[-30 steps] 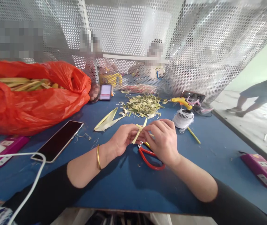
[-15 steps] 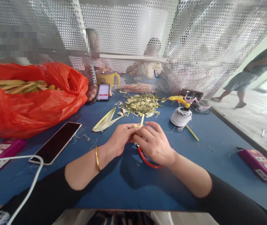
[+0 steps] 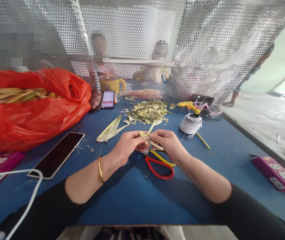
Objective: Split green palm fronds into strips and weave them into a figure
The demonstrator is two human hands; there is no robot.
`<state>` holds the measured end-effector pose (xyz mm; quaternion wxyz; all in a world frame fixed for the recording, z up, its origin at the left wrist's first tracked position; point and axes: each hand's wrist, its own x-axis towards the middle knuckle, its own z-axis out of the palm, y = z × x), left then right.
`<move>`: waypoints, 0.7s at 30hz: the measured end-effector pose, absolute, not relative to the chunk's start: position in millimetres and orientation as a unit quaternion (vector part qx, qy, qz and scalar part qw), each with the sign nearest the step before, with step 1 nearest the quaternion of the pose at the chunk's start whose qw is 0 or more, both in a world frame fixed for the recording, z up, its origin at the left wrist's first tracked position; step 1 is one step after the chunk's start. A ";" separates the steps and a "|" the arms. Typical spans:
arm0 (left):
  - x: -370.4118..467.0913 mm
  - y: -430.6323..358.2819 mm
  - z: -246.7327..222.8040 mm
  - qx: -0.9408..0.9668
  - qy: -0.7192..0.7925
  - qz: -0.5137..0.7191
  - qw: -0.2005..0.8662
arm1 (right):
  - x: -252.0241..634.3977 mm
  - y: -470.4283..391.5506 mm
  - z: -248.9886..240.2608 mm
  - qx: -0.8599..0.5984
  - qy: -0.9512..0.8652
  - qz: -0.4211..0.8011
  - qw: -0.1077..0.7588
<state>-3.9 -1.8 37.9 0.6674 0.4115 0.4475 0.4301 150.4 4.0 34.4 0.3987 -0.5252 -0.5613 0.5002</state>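
Between my two hands, pale yellow-green husk strips [image 3: 144,134] cross each other in a small bent piece. My left hand [image 3: 129,146], with a gold bangle on its wrist, pinches the piece at the fingertips. My right hand [image 3: 168,141] grips a strip of it between thumb and fingers; one end sticks up past the fingers and another slants down to the right. Just below lie scissors [image 3: 161,168] with red handles and a yellow strip on them, their blades mostly hidden under my hands. A loose husk leaf [image 3: 112,129] rests beyond my left hand.
Shredded husk [image 3: 148,111] is heaped ahead. White thread [image 3: 191,126] on a spool and a yellow glue gun [image 3: 189,106] are to the right. A red bag [image 3: 37,116] of husks and a phone [image 3: 57,155] are left. Purple power strips [image 3: 276,173] flank the table; perforated mesh [image 3: 132,30] stands behind.
My right hand has drawn back slightly and turned, showing the crossed strips and more of the scissors. The view has shifted a little; the person at right has walked further behind the mesh.
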 end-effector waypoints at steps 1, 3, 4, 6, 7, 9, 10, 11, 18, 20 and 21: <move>-4.0 -1.0 37.9 0.389 0.452 0.440 0.672 | 151.7 3.6 33.8 -0.529 -0.593 0.446 0.411; -4.9 1.3 38.2 0.336 0.458 0.461 0.682 | 155.4 2.7 33.3 -0.507 -0.694 0.288 0.422; -5.5 2.7 38.2 0.310 0.460 0.471 0.686 | 157.5 2.4 33.6 -0.473 -0.751 0.202 0.414; -6.3 5.3 37.7 0.273 0.463 0.477 0.695 | 161.1 2.2 34.7 -0.380 -0.843 0.058 0.375; -6.5 6.2 37.3 0.261 0.466 0.476 0.699 | 162.3 2.3 35.3 -0.338 -0.872 0.006 0.354; -6.1 6.8 36.4 0.256 0.474 0.464 0.704 | 163.6 2.5 36.3 -0.283 -0.900 -0.066 0.326; -5.6 6.4 36.2 0.267 0.478 0.454 0.703 | 163.7 2.4 36.7 -0.272 -0.904 -0.090 0.318; -5.1 5.5 36.4 0.288 0.481 0.445 0.698 | 163.5 2.1 37.1 -0.268 -0.905 -0.107 0.313; -2.9 -4.4 40.2 0.491 0.459 0.402 0.622 | 159.6 -4.1 43.1 -0.355 -0.858 -0.088 0.361; -3.0 -5.7 39.5 0.531 0.446 0.392 0.605 | 159.5 -3.0 43.0 -0.397 -0.838 -0.042 0.372; -3.1 -6.0 38.8 0.543 0.440 0.384 0.603 | 159.7 -1.9 42.5 -0.424 -0.827 -0.009 0.369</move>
